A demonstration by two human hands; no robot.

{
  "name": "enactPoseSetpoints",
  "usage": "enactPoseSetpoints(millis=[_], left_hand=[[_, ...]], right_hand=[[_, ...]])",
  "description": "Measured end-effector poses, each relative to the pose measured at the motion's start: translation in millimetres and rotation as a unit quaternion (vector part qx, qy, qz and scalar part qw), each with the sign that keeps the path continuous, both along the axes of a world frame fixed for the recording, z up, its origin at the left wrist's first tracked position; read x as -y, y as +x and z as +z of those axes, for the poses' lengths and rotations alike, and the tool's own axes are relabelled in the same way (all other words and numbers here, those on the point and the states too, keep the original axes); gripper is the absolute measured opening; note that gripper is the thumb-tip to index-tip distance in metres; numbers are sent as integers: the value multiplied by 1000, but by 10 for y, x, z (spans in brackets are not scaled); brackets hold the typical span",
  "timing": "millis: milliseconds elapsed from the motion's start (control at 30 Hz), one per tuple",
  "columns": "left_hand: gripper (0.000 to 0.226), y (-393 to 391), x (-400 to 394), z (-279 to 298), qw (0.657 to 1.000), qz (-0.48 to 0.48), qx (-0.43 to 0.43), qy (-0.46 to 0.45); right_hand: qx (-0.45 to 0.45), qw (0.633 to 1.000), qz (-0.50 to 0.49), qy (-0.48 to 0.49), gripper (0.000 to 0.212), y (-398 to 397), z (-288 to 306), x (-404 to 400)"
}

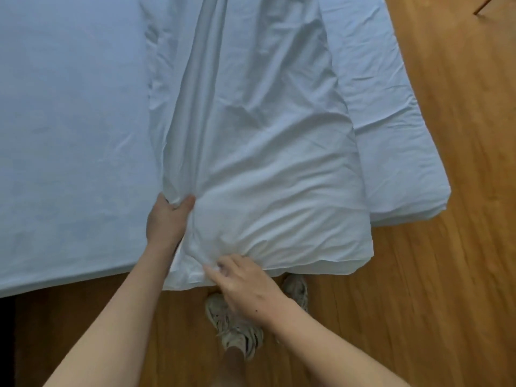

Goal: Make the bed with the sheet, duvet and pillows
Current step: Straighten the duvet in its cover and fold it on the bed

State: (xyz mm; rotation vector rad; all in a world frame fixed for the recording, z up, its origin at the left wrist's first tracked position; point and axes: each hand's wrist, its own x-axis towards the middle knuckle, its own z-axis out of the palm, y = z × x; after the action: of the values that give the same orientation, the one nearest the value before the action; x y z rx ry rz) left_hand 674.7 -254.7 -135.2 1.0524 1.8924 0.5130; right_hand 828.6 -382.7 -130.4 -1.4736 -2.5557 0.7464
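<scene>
- Looking straight down from the head camera, I've got the bed point(69, 135) filling the upper left, with its pale blue sheet point(55, 79) stretched flat and only lightly creased.
- The duvet point(265, 149) lies bunched in a long strip on the right half of the bed, running from the top of the view down to the near edge, where its end hangs slightly over the side.
- A deep fold runs lengthwise down the duvet's left part, ending right at my left hand.
- Left hand point(167, 219): grip closed on the duvet's left edge, thumb on top, fingers tucked under a gathered pinch of cloth.
- Right hand point(245, 286): at the duvet's near end, fingers curled into the fabric just where it bulges over the bed's edge; the grip is holding a small bunch of cloth, with wrinkles fanning out from it.
- The two hands are near each other, left one further onto the bed, right one at the edge.
- To the right of the duvet, more pale blue bedding point(391, 135) lies along the bed's right side, rumpled, ending in a rounded corner; I cannot tell whether it is sheet or another layer.
- Below the bed's edge, wooden floor point(432, 275), warm brown, planks running diagonally.
- My shoes point(237, 328) are on the floor, one beneath the right hand, the other partly hidden under the overhanging duvet.
- No pillows in view.
</scene>
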Motion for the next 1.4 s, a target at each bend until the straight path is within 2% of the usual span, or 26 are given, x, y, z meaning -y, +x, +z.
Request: enactPoseSetpoints(millis=[67,133,200,267,333,400,533,733,933,1000,1067,1133,1233,1300,1400], left_hand=[[40,-8,-24,-29,999,-10,-39,-18],[50,-65,-26,-20,1000,-14,-13,-25],[55,-82,-37,6,1000,-8,6,-28],[40,-55,-26,18,999,-9,-5,-47],[26,-6,-12,62,996,-31,-49,-69],[28,28,-28,77,991,-44,-96,-80],[60,94,-256,-41,989,-17,-135,-54],[89,121,-1058,-141,996,84,-43,-1],[91,385,-2167,-7,996,63,-65,6],[100,434,-2486,5,996,73,-58,-1],[104,458,-2722,3,994,55,-96,10],[92,490,-2922,-22,988,9,-151,28],[74,625,-3236,-56,977,-34,-184,98],[74,735,-3494,-78,973,-55,-181,130],[80,777,-3907,-196,979,-48,-169,100]], right_hand=[[-26,997,-9,70,39,289,-25,-9],[-31,991,-67,111,34,515,0,-113],[-15,978,-161,135,35,685,11,-301],[22,956,-257,140,40,815,35,-514],[56,937,-327,108,50,923,37,-732],[95,925,-363,63,59,1005,-38,-921],[140,910,-390,24,66,1093,-295,-1216],[136,900,-413,42,67,1264,-510,-1682],[133,905,-403,36,67,1502,-572,-2198],[125,904,-407,35,67,1548,-581,-2352],[105,904,-412,48,67,1587,-607,-2466],[56,899,-429,73,64,1609,-610,-2582],[-51,878,-459,124,62,1618,-548,-2803],[-108,864,-467,153,59,1588,-427,-3073],[-127,855,-455,214,54,1481,-210,-3660]])
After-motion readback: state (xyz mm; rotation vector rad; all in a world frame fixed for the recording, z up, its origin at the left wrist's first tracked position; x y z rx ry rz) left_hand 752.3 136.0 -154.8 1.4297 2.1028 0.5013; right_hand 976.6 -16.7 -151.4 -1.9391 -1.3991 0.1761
